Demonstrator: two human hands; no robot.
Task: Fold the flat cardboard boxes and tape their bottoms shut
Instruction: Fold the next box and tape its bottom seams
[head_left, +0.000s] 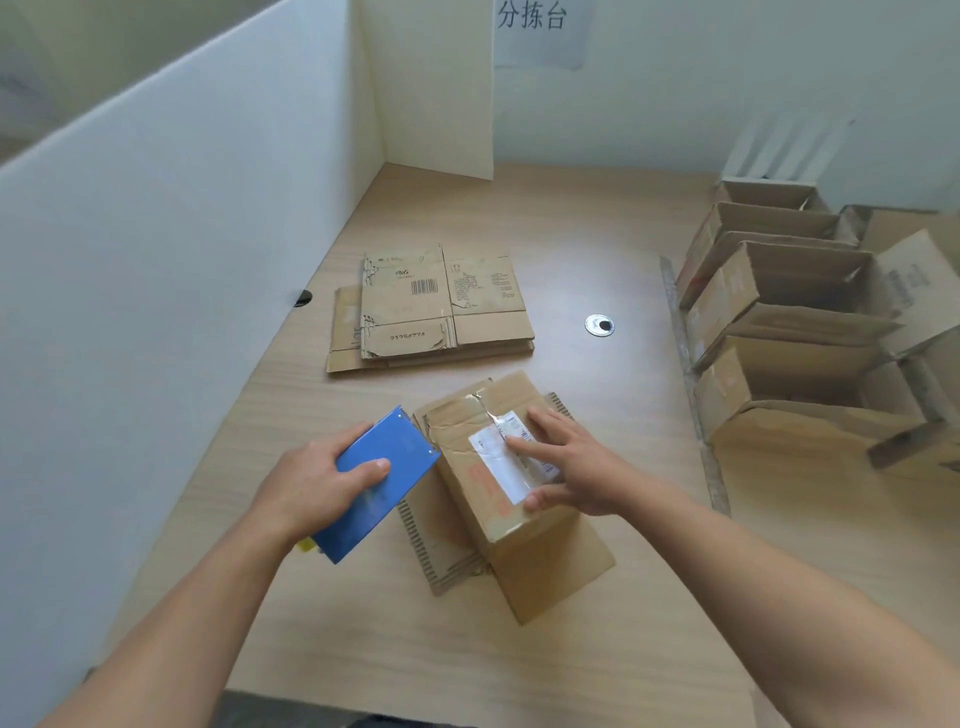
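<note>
Left hand (311, 486) grips blue tape dispenser (397, 449) beside box (460, 434); right hand (576, 467) spread flat atop box.

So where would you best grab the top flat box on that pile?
The top flat box is probably best pinched at its near right corner, coming from the right. It lies flat, its near left edge is torn, and the white partition crowds the left. The left hand holds the blue tape dispenser.

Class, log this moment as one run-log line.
left hand grips blue tape dispenser | right hand presses box | flat boxes stacked behind
</note>
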